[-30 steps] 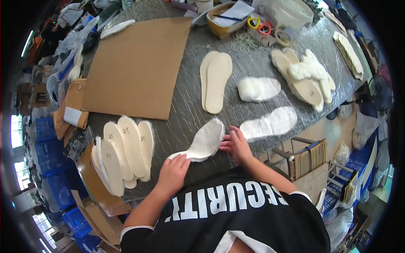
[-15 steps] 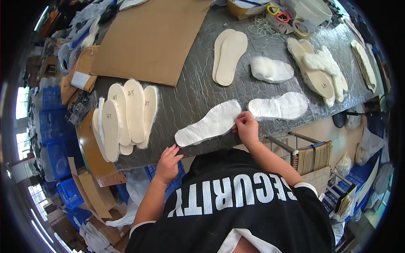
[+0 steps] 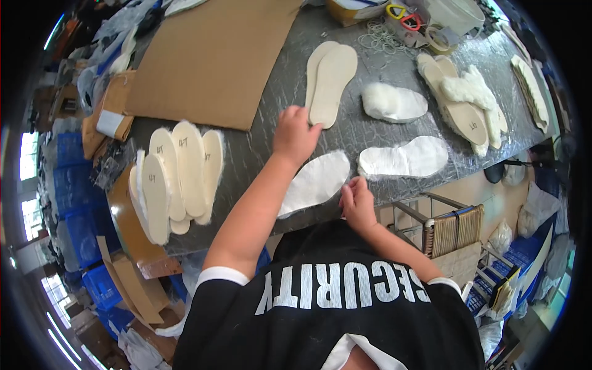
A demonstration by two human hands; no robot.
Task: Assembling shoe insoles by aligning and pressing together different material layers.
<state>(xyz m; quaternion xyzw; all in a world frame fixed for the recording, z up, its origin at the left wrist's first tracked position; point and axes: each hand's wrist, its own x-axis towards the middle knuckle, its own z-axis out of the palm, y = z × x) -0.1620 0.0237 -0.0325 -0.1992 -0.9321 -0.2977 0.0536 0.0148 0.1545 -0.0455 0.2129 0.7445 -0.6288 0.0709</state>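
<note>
My left hand (image 3: 297, 134) reaches forward over the table to the near end of two overlapping cream insoles (image 3: 334, 80). Its thumb is beside the insoles' lower edge and its fingers are apart, their tips partly hidden. Close to me lies a white fleecy insole (image 3: 317, 180), its left end covered by my left forearm. My right hand (image 3: 359, 202) is just off this insole's right end, fingers curled closed; whatever they may pinch is too small to make out. Another white insole (image 3: 404, 158) lies to the right of it.
Several marked cream insoles (image 3: 185, 169) lie in a fanned pile at the left. Brown cardboard (image 3: 209, 61) covers the far left. A white furry insole (image 3: 394, 103), more insoles (image 3: 453, 102) and a scissors tub (image 3: 410, 21) occupy the right. A metal-framed chair (image 3: 453, 228) stands by the table edge.
My left hand has left the near insole's left end and moved forward to the two cream insoles. My right hand has shifted slightly back toward me. The insoles keep their places on the table.
</note>
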